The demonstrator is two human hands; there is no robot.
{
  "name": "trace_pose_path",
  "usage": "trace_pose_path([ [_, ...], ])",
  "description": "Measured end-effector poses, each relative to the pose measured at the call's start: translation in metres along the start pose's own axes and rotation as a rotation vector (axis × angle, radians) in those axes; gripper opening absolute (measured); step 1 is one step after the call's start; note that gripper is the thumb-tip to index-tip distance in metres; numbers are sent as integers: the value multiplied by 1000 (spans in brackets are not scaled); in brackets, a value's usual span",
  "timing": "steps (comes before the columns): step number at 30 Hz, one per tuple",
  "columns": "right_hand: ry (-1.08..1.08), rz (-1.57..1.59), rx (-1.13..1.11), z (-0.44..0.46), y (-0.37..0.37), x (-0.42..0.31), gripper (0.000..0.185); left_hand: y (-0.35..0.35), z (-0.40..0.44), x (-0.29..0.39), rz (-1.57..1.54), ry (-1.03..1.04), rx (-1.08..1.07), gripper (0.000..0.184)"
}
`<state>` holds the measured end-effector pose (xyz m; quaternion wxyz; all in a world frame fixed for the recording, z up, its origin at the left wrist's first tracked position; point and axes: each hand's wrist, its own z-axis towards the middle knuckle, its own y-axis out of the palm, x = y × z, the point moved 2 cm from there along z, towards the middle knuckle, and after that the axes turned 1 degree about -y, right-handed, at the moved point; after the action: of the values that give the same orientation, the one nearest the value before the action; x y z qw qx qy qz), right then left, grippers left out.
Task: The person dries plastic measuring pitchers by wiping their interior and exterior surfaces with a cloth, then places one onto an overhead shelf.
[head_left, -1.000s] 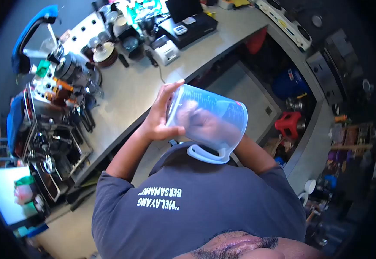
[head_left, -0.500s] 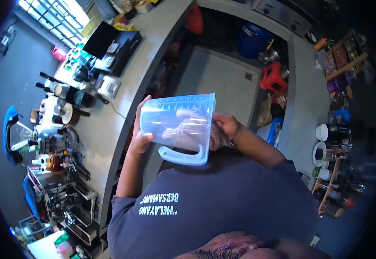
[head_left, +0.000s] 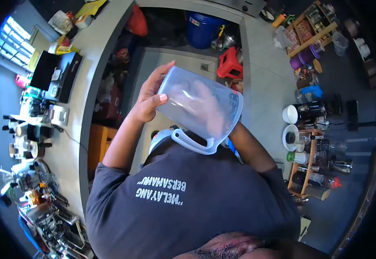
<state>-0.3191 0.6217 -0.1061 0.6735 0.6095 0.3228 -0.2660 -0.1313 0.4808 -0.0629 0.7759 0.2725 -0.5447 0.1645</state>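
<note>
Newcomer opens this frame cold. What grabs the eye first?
Probably the translucent jug at centre, tilted, with the left hand gripping its base end and the right hand showing blurred through its wall. Next, the bright red stool and blue drum beyond it, near the top. Then the white upside-down lettering on the dark shirt, lower centre.

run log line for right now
left hand: holding translucent measuring jug, base end | right hand: inside jug, blurred | jug: tipped sideways
</note>
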Motion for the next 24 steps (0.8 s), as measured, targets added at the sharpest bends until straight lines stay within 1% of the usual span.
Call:
trace_pose_path([
  [3,-66,122,125,-26,-14,-13,54,9,29,-24,-11,-3,-71,99],
  [6,-124,101,232,-46,-34,-24,54,31,49,-41,367,199,-192,103],
  [7,-133,70,262,-52,-42,-27,54,41,55,-41,506,333,-281,105],
  [9,-138,-8,309,-63,-55,-32,54,54,72,-40,549,612,-310,104],
  [11,-115,-146,330,-73,-64,-43,54,61,88,-46,494,638,-356,104],
  [12,-82,-263,335,-77,-70,-51,54,63,93,-48,465,646,-376,104],
  [13,-36,-407,318,-81,-74,-57,54,63,98,-48,441,588,-388,103],
  [15,99,-810,235,-84,-86,-67,54,62,105,-47,392,471,-403,100],
  [18,269,-1370,-8,-71,-101,-56,54,40,107,-67,259,-93,-368,88],
  [19,292,-1476,-59,-60,-106,-50,54,32,111,-72,215,-207,-327,89],
  [20,296,-1540,-87,-46,-111,-44,54,22,114,-77,170,-320,-282,90],
  [21,294,-1563,-68,-23,-113,-43,53,12,119,-83,124,-430,-233,91],
  [22,293,-1587,-49,0,-115,-41,51,2,124,-88,97,-429,-219,91],
  [24,233,-1057,67,56,-112,-28,54,-22,134,-96,47,-420,-178,92],
])
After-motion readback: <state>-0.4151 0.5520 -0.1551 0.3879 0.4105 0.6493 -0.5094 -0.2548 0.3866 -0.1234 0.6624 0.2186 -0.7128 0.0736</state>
